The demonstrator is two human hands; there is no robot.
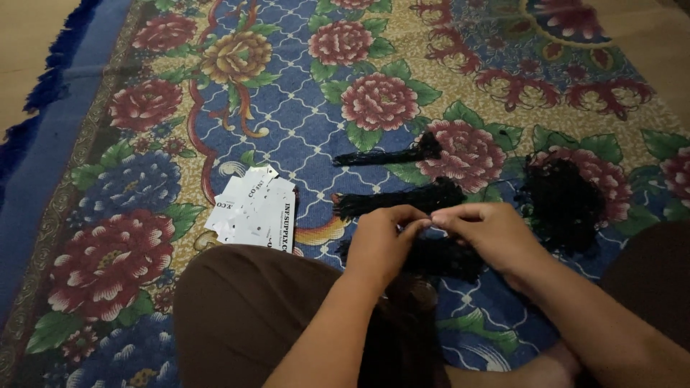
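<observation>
Thin black string bundle [438, 259] lies crosswise under both hands; left hand [381, 244] and right hand [489, 233] pinch strands between fingertips.

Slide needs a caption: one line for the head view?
Both hands, left hand and right hand, pinch black threads over a floral carpet.

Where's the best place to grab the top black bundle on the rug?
Grip the top bundle at its narrow, tight left stem, coming from above. It lies flat and alone on the rug, and its right end fans out loosely, so that end would probably slip.
</observation>
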